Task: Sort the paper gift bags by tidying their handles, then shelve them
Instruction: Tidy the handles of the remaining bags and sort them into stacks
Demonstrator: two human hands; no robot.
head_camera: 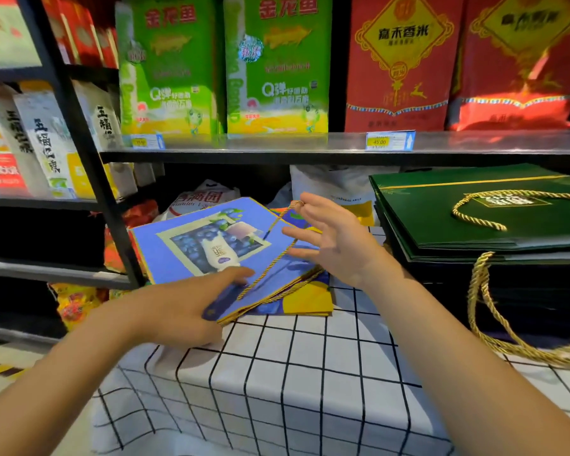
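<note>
Two hands work a flat blue gift bag on the checkered counter.
Left hand presses it with straight fingers; right hand pinches its gold cord handle. Farther right, green bags lie stacked.

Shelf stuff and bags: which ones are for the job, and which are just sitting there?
For the job: blue bags, gold cord, green bags, both hands.
Just there: green boxes, red packs, price tag, checked cloth.
</note>
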